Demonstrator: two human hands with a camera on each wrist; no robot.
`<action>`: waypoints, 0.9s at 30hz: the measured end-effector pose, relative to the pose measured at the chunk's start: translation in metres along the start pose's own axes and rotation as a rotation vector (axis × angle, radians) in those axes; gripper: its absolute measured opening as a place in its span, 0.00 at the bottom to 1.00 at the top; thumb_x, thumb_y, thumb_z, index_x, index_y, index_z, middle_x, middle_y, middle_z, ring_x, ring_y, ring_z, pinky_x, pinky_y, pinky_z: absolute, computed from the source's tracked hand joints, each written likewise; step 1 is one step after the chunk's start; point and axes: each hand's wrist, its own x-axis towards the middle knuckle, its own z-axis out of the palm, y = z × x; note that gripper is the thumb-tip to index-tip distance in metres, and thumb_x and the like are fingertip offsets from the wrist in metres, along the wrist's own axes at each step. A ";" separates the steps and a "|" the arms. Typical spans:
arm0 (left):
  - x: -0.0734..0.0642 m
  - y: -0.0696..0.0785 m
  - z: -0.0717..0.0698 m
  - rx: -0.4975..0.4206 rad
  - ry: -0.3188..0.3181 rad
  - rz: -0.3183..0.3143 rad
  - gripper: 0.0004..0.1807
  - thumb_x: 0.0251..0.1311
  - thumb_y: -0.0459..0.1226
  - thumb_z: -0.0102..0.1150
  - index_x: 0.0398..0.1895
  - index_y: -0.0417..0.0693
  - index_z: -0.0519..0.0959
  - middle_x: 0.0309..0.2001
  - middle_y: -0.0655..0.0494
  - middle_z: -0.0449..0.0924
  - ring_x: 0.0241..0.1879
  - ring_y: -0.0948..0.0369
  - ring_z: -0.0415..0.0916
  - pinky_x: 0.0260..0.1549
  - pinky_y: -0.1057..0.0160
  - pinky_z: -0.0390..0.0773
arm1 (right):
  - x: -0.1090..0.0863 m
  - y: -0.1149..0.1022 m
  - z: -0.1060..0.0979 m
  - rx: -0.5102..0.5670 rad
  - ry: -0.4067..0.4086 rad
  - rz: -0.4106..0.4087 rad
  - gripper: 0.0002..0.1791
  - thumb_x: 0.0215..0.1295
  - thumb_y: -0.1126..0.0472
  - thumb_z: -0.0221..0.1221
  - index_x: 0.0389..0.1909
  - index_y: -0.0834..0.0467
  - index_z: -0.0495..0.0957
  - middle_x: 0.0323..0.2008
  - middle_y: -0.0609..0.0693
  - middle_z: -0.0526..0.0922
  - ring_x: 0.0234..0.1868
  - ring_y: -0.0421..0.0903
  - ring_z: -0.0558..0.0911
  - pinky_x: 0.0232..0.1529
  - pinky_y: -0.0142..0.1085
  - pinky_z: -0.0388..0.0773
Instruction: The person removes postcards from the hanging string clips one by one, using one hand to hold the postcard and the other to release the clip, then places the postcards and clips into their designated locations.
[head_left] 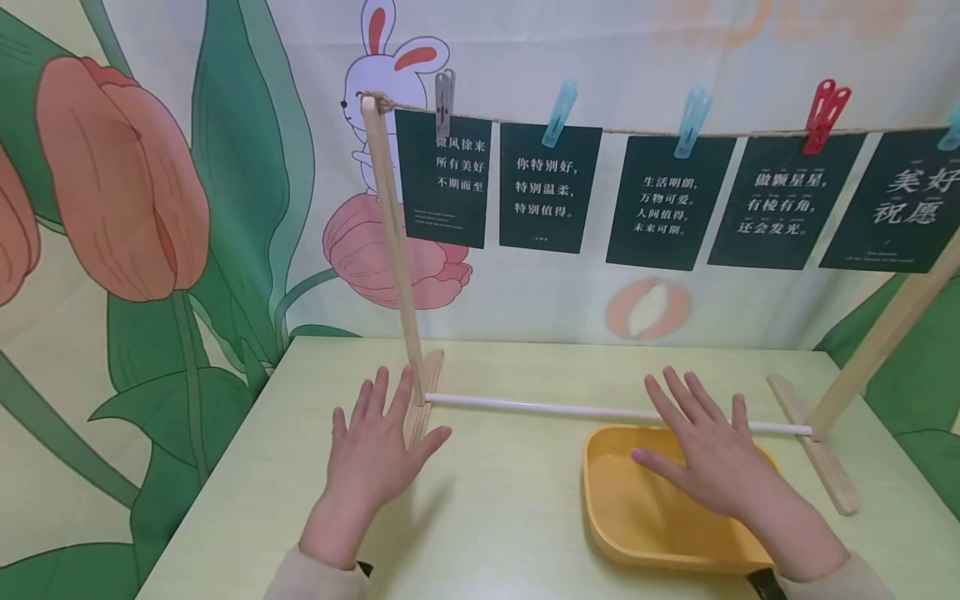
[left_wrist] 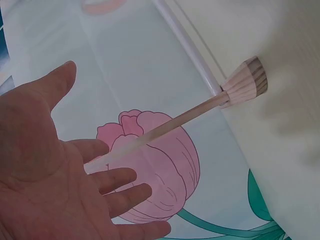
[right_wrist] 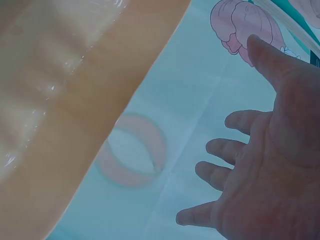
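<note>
My left hand (head_left: 375, 450) is spread with straight fingers and holds nothing, close to the foot of the wooden left post (head_left: 397, 250) in the head view. The right hand (head_left: 708, 458), fingers also spread and holding nothing, hovers over a yellow plastic basin (head_left: 607, 533). Behind the hands, a cord (head_left: 637, 132) runs between the posts. Dark green cards with white writing hang from it: the leftmost card (head_left: 450, 221) by a grey clothespin (head_left: 445, 100), others by a blue clothespin (head_left: 560, 112) or a red clothespin (head_left: 825, 117). Each wrist view shows an open palm.
A white rod (head_left: 525, 406) joins the two posts low down. The right post (head_left: 885, 342) stands on a wooden foot (head_left: 832, 479) beside the basin. The pale table (head_left: 247, 517) meets a printed backdrop (head_left: 540, 308) with flowers and a rabbit.
</note>
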 end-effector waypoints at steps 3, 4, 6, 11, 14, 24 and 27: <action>0.000 0.001 -0.003 -0.004 0.007 0.006 0.53 0.71 0.66 0.56 0.88 0.52 0.49 0.86 0.36 0.45 0.84 0.35 0.44 0.74 0.20 0.48 | 0.002 -0.004 -0.002 0.009 -0.004 -0.002 0.54 0.72 0.32 0.62 0.86 0.56 0.52 0.85 0.64 0.49 0.84 0.69 0.47 0.71 0.84 0.37; 0.000 0.001 -0.004 -0.004 0.011 0.008 0.53 0.71 0.66 0.56 0.88 0.52 0.49 0.86 0.36 0.45 0.84 0.35 0.44 0.74 0.20 0.49 | 0.002 -0.005 -0.003 0.011 -0.003 -0.004 0.54 0.72 0.32 0.62 0.86 0.56 0.52 0.85 0.63 0.48 0.84 0.69 0.47 0.71 0.84 0.37; 0.001 0.002 -0.006 -0.005 0.019 0.012 0.52 0.71 0.66 0.57 0.88 0.52 0.50 0.86 0.36 0.46 0.84 0.35 0.44 0.74 0.20 0.49 | 0.004 -0.007 -0.004 0.013 -0.003 -0.008 0.54 0.72 0.32 0.62 0.87 0.55 0.51 0.86 0.63 0.48 0.84 0.69 0.47 0.71 0.84 0.37; 0.002 0.004 -0.009 -0.004 0.032 0.016 0.52 0.71 0.66 0.57 0.88 0.52 0.51 0.85 0.36 0.46 0.83 0.35 0.45 0.74 0.20 0.50 | 0.006 -0.011 -0.007 0.023 -0.008 -0.017 0.54 0.72 0.31 0.60 0.87 0.54 0.51 0.86 0.62 0.48 0.85 0.69 0.46 0.71 0.84 0.36; 0.004 0.006 -0.009 -0.006 0.034 0.019 0.52 0.71 0.66 0.57 0.88 0.53 0.51 0.86 0.36 0.45 0.84 0.35 0.45 0.74 0.20 0.50 | 0.007 -0.014 -0.008 0.031 -0.008 -0.023 0.54 0.73 0.30 0.60 0.87 0.54 0.51 0.86 0.62 0.47 0.85 0.68 0.46 0.71 0.84 0.35; 0.007 0.011 -0.012 -0.007 0.053 0.023 0.51 0.71 0.65 0.58 0.88 0.54 0.52 0.86 0.37 0.46 0.84 0.36 0.45 0.75 0.22 0.49 | 0.015 -0.024 -0.013 0.045 0.010 -0.058 0.53 0.74 0.31 0.59 0.87 0.52 0.50 0.86 0.61 0.48 0.85 0.67 0.45 0.72 0.83 0.34; 0.010 0.013 -0.015 0.006 0.059 0.027 0.51 0.71 0.65 0.58 0.88 0.54 0.52 0.86 0.37 0.46 0.84 0.36 0.45 0.75 0.22 0.50 | 0.017 -0.027 -0.013 0.044 0.013 -0.069 0.52 0.74 0.30 0.59 0.87 0.52 0.50 0.86 0.60 0.47 0.85 0.66 0.45 0.72 0.83 0.34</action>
